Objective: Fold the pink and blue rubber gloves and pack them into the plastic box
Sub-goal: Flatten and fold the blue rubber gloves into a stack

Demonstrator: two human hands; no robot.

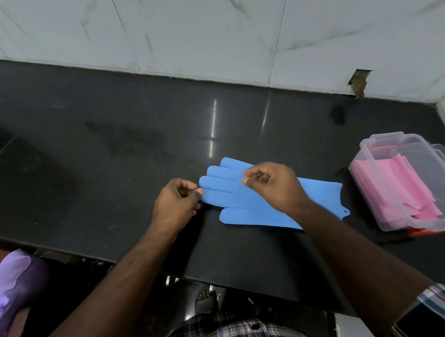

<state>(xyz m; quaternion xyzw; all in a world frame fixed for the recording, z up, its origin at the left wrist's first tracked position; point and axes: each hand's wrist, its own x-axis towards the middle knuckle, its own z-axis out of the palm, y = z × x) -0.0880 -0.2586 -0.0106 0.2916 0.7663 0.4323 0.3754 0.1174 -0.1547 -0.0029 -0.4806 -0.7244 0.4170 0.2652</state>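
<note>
My shirt (228,336): checked cloth, at the very bottom of my view.
Purple thing (11,285): low on my left, off the counter. I cannot tell what it is.
Counter (109,150): dark and shiny. Everything sits on it.
My left hand (177,200): fingers curled in, thumb and finger pinching the tip of a glove finger.
My right hand (270,186): fingers curled in, over the palm of the glove. It seems to pinch the glove there, but I cannot see that well.
Blue glove (247,206): lying flat on the counter between my hands, fingers pointing left, cuff pointing right.
Plastic box (380,183): clear, open, to the right of the blue glove and near its cuff.
Pink gloves (401,182): folded, inside the plastic box.
Wall (206,32): white tiles behind the counter.
</note>
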